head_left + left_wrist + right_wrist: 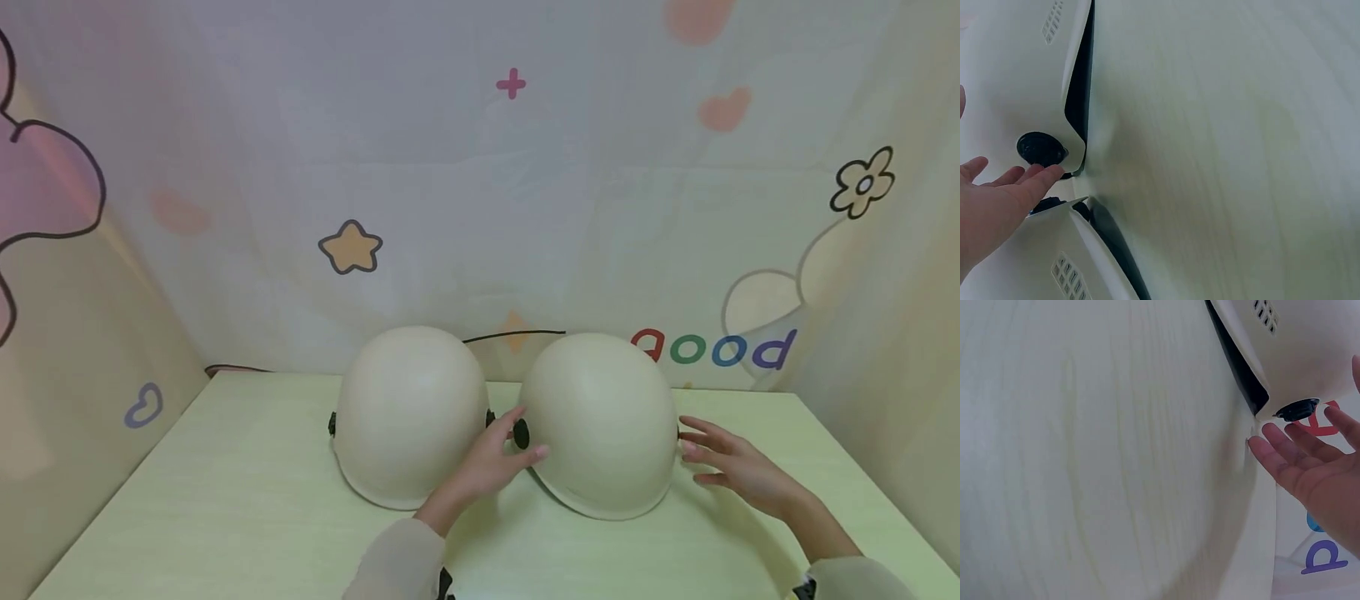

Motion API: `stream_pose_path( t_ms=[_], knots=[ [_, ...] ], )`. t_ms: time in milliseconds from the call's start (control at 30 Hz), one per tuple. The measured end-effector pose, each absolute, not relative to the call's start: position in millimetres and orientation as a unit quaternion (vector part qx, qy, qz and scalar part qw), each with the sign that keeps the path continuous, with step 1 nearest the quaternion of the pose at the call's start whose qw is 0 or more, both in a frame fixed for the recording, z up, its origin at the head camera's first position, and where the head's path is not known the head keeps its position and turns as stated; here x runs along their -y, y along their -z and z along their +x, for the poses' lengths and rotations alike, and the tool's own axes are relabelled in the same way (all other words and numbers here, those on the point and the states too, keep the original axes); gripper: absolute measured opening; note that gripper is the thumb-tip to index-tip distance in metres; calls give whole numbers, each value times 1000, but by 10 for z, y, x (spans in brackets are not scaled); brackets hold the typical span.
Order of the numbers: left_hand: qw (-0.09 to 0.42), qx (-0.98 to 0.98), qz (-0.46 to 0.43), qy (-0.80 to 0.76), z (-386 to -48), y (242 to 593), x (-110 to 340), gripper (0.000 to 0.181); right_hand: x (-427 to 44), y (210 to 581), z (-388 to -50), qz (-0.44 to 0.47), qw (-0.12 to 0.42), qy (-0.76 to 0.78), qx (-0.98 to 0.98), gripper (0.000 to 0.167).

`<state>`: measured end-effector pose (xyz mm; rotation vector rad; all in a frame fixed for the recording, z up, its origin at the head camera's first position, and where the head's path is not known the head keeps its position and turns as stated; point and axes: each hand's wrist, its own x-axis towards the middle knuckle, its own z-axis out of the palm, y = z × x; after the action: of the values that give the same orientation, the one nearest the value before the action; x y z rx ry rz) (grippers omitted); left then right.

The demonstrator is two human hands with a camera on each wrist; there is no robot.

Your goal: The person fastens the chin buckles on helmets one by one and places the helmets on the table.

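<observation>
Cream helmets (414, 417) (600, 425), two; two hands (492, 457) (750, 475) flanking one.

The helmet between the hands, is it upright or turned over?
Upright: the helmet shows its rounded shell on top, with its rim down at the table.

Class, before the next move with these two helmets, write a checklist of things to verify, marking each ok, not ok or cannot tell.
1. Left helmet and right helmet dome up on the table: ok.
2. Left grip at the right helmet's left side: ok; it is between the helmets, next to a black knob.
3. Right grip at the right helmet's other side: ok.
4. Right helmet firmly held: not ok; the fingers of both grips are open, not curled round it.
5. Left grip touching the right helmet: cannot tell; thumb and helmet overlap in the head view, but contact is unclear.
</observation>
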<state>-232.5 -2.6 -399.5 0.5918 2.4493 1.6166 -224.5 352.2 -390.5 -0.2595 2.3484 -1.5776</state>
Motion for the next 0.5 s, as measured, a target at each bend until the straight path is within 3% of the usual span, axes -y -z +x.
stream_pose_path(
  t_ms=[500],
  knots=[
    [86, -818, 197, -533, -2323, 4045, 19, 75, -3466, 3973, -2322, -78, 142, 573, -804, 66]
  ],
)
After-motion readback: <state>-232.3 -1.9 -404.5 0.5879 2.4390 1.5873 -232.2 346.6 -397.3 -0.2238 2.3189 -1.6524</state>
